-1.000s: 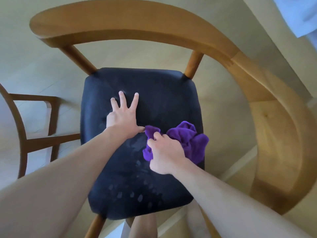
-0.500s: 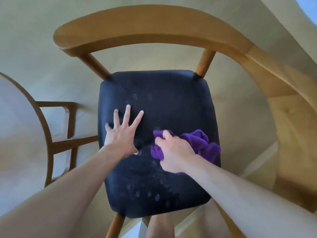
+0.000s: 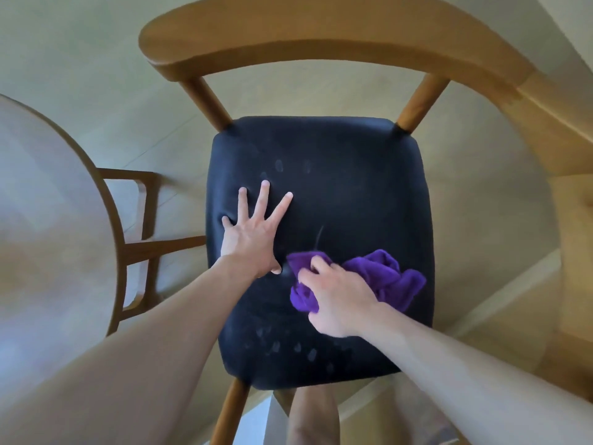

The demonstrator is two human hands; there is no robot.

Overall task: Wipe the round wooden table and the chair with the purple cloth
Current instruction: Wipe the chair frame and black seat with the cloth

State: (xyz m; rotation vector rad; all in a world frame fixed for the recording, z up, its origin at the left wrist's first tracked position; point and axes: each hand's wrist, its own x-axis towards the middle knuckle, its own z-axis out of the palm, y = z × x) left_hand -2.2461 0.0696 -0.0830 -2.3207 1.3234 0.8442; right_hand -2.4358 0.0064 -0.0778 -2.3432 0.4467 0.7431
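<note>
Below me stands a wooden chair (image 3: 321, 36) with a curved backrest and a black padded seat (image 3: 353, 187). My left hand (image 3: 253, 236) presses flat on the seat's left side, fingers spread. On the seat's right front part my right hand (image 3: 340, 300) grips the bunched purple cloth (image 3: 388, 277), which sticks out past my fingers to the right and left. Pale finger marks show on the seat near its front and back. The round wooden table (image 3: 48, 220) fills the left edge of the view.
A second wooden chair frame (image 3: 144, 245) stands under the table, just left of the seat. Light wooden floor (image 3: 96, 75) surrounds the chair. The backrest curves on down the right side (image 3: 571, 194). My leg (image 3: 314, 419) shows below the seat's front edge.
The view has shifted, so the chair sits further right and the table fills more of the left. My right hand has slid the cloth slightly on the seat. The left hand stays pressed flat.
</note>
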